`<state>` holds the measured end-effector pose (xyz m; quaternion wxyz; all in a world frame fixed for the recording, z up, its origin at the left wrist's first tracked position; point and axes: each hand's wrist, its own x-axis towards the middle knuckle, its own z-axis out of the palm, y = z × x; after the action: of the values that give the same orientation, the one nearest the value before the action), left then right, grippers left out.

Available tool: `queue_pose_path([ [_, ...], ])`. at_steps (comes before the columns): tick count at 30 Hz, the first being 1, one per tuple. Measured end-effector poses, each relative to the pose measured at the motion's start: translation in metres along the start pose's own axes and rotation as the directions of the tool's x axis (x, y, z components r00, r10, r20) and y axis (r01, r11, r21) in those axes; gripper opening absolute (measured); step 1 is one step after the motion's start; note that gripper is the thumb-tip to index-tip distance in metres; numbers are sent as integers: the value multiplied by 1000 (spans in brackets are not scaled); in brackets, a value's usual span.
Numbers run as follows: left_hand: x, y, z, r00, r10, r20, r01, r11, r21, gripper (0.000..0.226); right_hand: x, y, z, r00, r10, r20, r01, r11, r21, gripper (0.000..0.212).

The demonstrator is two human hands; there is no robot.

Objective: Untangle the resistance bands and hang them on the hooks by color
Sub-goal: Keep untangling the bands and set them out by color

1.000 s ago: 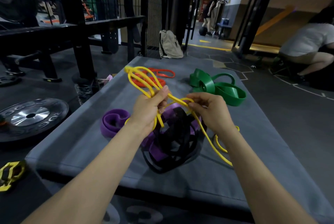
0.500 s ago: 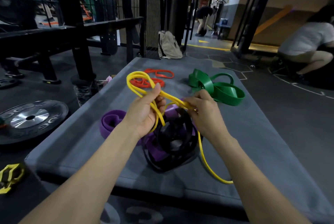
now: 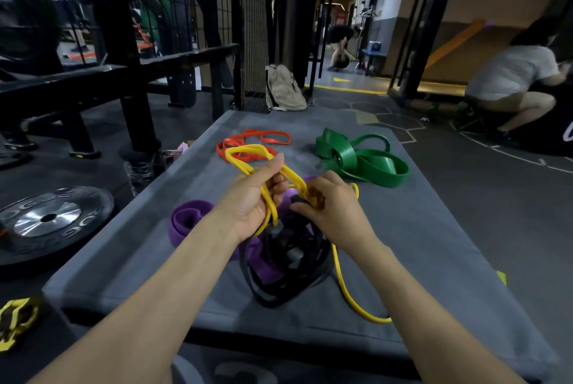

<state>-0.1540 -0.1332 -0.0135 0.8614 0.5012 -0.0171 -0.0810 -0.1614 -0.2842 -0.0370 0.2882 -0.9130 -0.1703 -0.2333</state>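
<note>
Yellow band (image 3: pixel 248 152): looked light, stretchy, floppy.
Left hand (image 3: pixel 254 203): fingers curled round its loops.
Right hand (image 3: pixel 328 210): pinched it at the tangle; best hold there.

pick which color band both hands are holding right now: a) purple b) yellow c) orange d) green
b: the left hand grips the looped strands of the yellow band and the right hand pinches it, while the green band and orange band lie untouched on the mat.
</note>
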Motion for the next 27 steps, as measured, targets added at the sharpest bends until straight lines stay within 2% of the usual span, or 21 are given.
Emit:
queue_pose_path([
  [3,0,6,9,999,-48,-4,48,996,79,19,6,-1,-5,999,44,-12,-44,999,-20,23],
  [6,9,18,15,985,-41,-165,73,978,195,17,16,-3,-25,996,91,6,-91,996,-16,26],
  [8,13,31,20,973,9,-231,48,969,242,15,23,-8,-44,989,147,4,-147,987,60,25],
  [12,12,59,41,983,60,-172,-2,947,322,10,46,-23,-79,970,243,10,-237,933,271,28],
  [16,7,79,64,992,94,-82,-48,895,444,15,68,-35,-110,942,335,-9,-272,780,564,26],
  [19,0,84,82,992,120,30,-118,839,532,13,78,-47,-126,961,276,5,-225,775,591,27],
  [21,-3,82,93,985,127,115,-171,760,627,17,85,-54,-131,964,266,13,-220,767,602,27],
  [23,-5,78,101,976,133,174,-217,685,696,12,91,-60,-135,962,272,24,-233,774,589,25],
  [24,-4,77,103,973,147,177,-230,663,712,7,94,-62,-137,960,277,27,-240,775,584,25],
  [27,3,77,101,971,196,136,-230,620,750,20,98,-61,-144,948,319,5,-252,737,627,22],
])
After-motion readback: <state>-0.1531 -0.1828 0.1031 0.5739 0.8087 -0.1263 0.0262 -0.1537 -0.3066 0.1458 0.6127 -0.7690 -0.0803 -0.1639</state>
